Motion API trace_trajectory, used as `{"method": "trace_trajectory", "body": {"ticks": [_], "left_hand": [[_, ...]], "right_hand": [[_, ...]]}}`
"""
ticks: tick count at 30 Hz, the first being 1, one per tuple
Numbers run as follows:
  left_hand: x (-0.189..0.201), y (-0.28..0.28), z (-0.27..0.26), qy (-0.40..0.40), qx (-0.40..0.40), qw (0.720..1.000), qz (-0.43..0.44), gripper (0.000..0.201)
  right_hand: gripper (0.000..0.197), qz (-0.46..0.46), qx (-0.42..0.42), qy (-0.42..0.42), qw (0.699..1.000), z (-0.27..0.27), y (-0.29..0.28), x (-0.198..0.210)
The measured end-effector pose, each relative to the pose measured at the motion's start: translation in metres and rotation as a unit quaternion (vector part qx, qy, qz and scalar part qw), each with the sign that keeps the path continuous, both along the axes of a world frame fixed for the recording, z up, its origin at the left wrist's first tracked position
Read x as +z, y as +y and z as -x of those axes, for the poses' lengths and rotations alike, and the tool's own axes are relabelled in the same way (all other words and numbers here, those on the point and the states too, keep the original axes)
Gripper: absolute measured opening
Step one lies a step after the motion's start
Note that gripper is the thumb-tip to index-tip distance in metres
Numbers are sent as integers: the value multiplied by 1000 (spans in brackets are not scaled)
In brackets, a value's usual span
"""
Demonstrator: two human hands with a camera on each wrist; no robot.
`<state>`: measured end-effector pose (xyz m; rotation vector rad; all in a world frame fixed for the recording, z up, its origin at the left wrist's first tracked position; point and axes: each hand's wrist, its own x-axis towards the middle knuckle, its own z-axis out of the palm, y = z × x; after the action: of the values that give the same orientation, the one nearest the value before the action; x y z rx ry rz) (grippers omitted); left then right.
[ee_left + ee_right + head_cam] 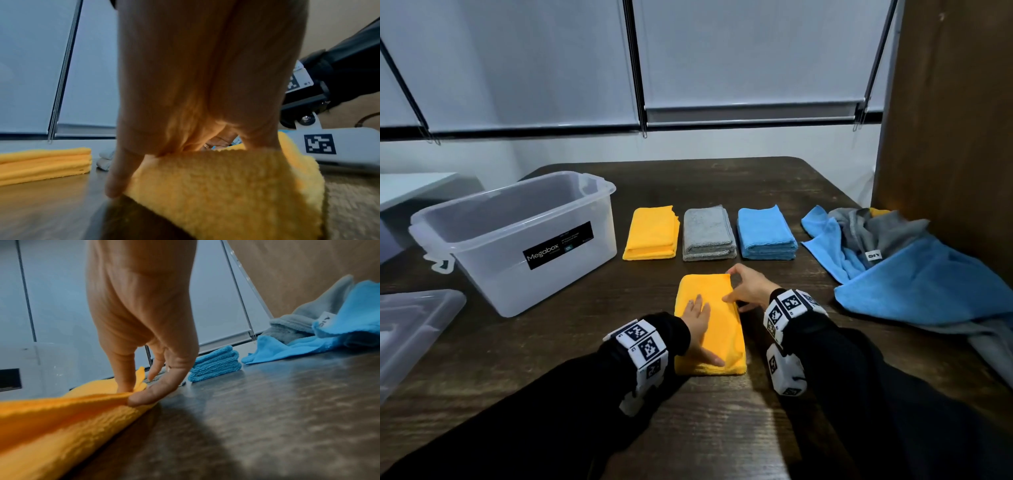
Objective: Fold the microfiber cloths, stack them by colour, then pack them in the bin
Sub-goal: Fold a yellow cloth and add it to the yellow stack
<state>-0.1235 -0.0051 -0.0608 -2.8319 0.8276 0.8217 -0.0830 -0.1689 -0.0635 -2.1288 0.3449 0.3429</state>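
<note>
The folded microfiber cloth under both hands (717, 318) is orange-yellow, matching the orange-yellow folded stack (652, 233); beside it lie a grey folded stack (708, 233) and a sky-blue folded stack (766, 233). The loose heap of unfolded cloths (914, 270) mixes sky blue and grey with a sliver of orange-yellow. The translucent plastic bin (517, 236) is frosted white with a black label in white lettering, the wooden table (688, 428) is dark brown with streaked grain, and the wrist bands (643, 346) carry black-and-white square code patterns over black sleeves (893, 394).

Dark wooden table (722, 428); lowered grey roller blinds (750, 51); perhaps a brown panel (948, 102) rightward
</note>
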Motion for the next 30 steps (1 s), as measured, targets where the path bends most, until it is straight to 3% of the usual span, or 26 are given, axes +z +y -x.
{"method": "trace_trajectory", "body": {"ticks": [6, 8, 10, 12, 16, 19, 21, 24, 27, 30], "left_hand": [[-23, 13, 2, -54, -53, 996, -49, 134], [-24, 14, 3, -56, -57, 995, -55, 133], [-16, 13, 9, -43, -69, 993, -82, 130], [-8, 10, 20, -22, -87, 991, -95, 123], [-10, 11, 49, 3, -121, 991, -65, 107], [-29, 19, 54, -38, -155, 985, -64, 115], [-32, 23, 53, -59, -171, 981, -69, 122], [-20, 27, 54, -50, -191, 977, -84, 107], [-5, 30, 49, -41, -237, 967, -81, 98], [2, 32, 48, -16, -276, 959, -61, 91]], "right_hand": [[65, 106, 21, -4, 994, 0, 1, 9], [80, 214, 68, -37, 974, 1, 2, 10], [88, 248, 143, -102, 953, 2, 4, 11], [77, 253, 239, -135, 928, 3, 4, 15], [52, 271, 356, -42, 893, 6, -1, 17], [56, 340, 416, 49, 842, 10, 5, 14], [60, 371, 420, 72, 825, 12, 11, 12], [62, 432, 409, 88, 799, 11, 15, 15], [62, 472, 411, 30, 779, 10, 13, 24], [57, 439, 464, -56, 768, 10, 14, 27]]}}
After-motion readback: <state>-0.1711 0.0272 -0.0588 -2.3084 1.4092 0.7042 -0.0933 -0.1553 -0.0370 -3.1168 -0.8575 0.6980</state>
